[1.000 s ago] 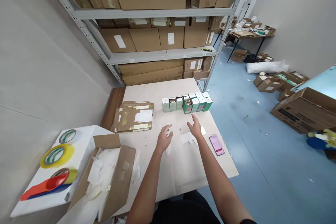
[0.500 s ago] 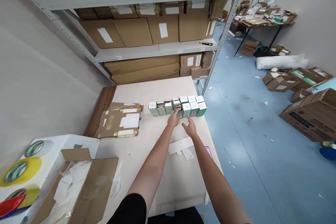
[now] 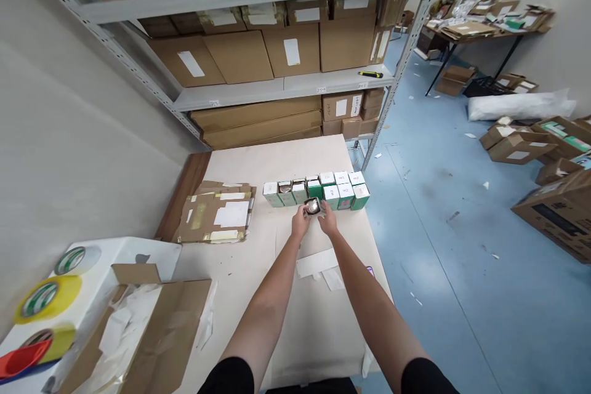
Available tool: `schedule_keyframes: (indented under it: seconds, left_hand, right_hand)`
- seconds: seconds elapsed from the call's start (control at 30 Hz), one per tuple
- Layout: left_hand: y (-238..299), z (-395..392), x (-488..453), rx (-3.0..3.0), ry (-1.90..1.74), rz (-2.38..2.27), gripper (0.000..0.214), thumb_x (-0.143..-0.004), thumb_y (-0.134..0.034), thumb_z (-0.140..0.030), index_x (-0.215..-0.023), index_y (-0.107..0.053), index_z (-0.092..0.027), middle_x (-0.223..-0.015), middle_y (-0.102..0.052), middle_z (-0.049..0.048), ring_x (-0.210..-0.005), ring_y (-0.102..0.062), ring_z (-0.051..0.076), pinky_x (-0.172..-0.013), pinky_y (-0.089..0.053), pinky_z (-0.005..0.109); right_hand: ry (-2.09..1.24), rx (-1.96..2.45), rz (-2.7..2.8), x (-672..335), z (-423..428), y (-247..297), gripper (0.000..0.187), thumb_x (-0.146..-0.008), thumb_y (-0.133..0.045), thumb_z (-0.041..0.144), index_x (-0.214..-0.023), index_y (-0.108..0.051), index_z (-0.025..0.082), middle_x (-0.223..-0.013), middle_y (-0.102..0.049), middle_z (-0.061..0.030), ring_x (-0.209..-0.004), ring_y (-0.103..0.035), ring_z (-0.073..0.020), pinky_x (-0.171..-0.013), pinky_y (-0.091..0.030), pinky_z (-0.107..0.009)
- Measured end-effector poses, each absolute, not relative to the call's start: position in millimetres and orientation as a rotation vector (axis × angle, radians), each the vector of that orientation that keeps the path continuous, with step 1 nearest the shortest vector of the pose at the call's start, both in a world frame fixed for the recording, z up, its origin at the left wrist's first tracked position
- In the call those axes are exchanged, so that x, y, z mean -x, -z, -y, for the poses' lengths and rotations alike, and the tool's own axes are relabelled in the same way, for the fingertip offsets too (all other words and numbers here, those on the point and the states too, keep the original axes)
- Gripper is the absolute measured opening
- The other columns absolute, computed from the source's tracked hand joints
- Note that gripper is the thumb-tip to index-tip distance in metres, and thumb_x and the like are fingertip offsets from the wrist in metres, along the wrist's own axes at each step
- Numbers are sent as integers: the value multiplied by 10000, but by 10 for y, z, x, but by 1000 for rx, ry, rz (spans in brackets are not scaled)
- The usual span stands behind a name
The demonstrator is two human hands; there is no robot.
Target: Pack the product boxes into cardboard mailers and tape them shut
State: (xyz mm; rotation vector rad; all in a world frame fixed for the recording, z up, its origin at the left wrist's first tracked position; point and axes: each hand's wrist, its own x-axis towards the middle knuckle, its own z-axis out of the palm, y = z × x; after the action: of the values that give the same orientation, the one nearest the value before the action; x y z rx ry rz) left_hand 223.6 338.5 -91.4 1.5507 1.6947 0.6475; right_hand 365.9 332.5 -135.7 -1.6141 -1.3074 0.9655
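Note:
A small open-topped box (image 3: pixel 313 206) with a shiny round item inside is held just in front of a row of small white-and-green boxes (image 3: pixel 345 196). My left hand (image 3: pixel 300 223) grips its left side, and my right hand (image 3: pixel 328 219) closes on its right side. Several boxes at the row's left, such as one open box (image 3: pixel 285 193), show their contents, while those on the right have white lids shut. Below my hands lie white paper strips (image 3: pixel 317 263) on the table.
Flattened cardboard (image 3: pixel 217 214) lies left on the table (image 3: pixel 249 295). Nearer stands an open carton (image 3: pixel 170 320) with white paper, beside tape rolls (image 3: pixel 48 298). A shelf (image 3: pixel 295 83) of cartons rises behind, holding a yellow cutter (image 3: pixel 370 74). A phone edge (image 3: pixel 370 271) shows by my right forearm.
The open box has come out of the front of the row toward me, leaving a gap. My right hand has moved from beside the row onto the box.

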Motion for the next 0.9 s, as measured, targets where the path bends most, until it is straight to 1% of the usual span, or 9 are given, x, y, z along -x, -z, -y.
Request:
schedule_keyframes:
  seconds: [0.07, 0.17, 0.27, 0.37, 0.47, 0.57, 0.67, 0.77, 0.9]
  left_hand:
    - [938, -3398, -2263, -1470, -733, -1692, 597, -837, -627, -39, -1391, -533, -237, -1277, -734, 69, -1190, -687, 188, -1032, -507, 326]
    - [951, -3392, -2299, -1422, -770, -1687, 724, -841, -637, -50, -1507, -439, -255, -1287, -739, 75, -1216, -688, 200, -1040, -511, 344]
    - [921, -3353, -2302, -1388, -756, -1719, 763, -859, -668, -112, -1552, -399, -287, -1303, -738, 57, -1201, -702, 221, -1048, -502, 357]
    - [843, -3293, -2246, -1398, -752, -1701, 739, -851, -700, -149, -1533, -451, -291, -1303, -739, 55, -1198, -704, 240, -1076, -484, 377]
    - [751, -3204, -2111, -1409, -786, -1631, 698, -825, -716, -125, -1481, -528, -271, -1259, -758, 61, -1207, -700, 238, -1076, -493, 374]
    - [672, -3047, -1902, -1327, -871, -1560, 645, -801, -744, -111, -1417, -592, -234, -1222, -771, 77, -1189, -712, 232, -1069, -510, 367]
    - [610, -2790, -1633, -1196, -986, -1517, 563, -796, -758, -126, -1341, -645, -214, -1233, -765, 93, -1184, -716, 235, -1072, -524, 384]
    - [572, -2437, -1311, -1091, -1092, -1464, 497, -797, -761, -138, -1283, -678, -203, -1269, -749, 104, -1207, -705, 244, -1073, -534, 389]
    - [567, -1889, -809, -1010, -1149, -1466, 469, -805, -782, -180, -1265, -688, -184, -1272, -745, 122, -1219, -698, 261, -1053, -553, 398]
  right_hand:
    - [-890, 1603, 1312, -3647, -3391, 1386, 589, -698, -525, 141, -1272, -651, 177, -1250, -692, -121, -1145, -651, -263, -1063, -503, -466]
    - [-804, 1591, 1317, -3661, -3444, 1419, 430, -673, -534, 159, -1079, -676, 175, -1105, -697, -113, -1085, -646, -270, -1036, -509, -467]
    - [-855, 1594, 1274, -3687, -3433, 1443, 319, -657, -565, 212, -967, -637, 193, -1028, -680, -88, -944, -656, -257, -908, -561, -444]
    - [-905, 1571, 1242, -3705, -3354, 1431, 269, -648, -597, 276, -911, -604, 217, -965, -671, -47, -852, -642, -237, -821, -573, -419]
    - [-928, 1560, 1233, -3680, -3232, 1339, 285, -640, -608, 287, -916, -612, 219, -948, -666, -41, -845, -634, -226, -813, -568, -396]
    - [-963, 1529, 1275, -3560, -3082, 1178, 315, -657, -615, 284, -964, -634, 213, -998, -673, -62, -899, -641, -229, -827, -567, -384]
    - [-1013, 1471, 1339, -3322, -2868, 1016, 326, -704, -613, 295, -1020, -639, 218, -1072, -676, -72, -969, -646, -228, -837, -571, -370]
    - [-1039, 1441, 1376, -2987, -2568, 907, 358, -728, -623, 297, -1077, -625, 218, -1133, -658, -82, -1019, -647, -223, -865, -572, -368]
    - [-1042, 1461, 1410, -2464, -2077, 831, 373, -750, -630, 285, -1119, -621, 228, -1140, -648, -83, -1038, -646, -224, -886, -573, -381]
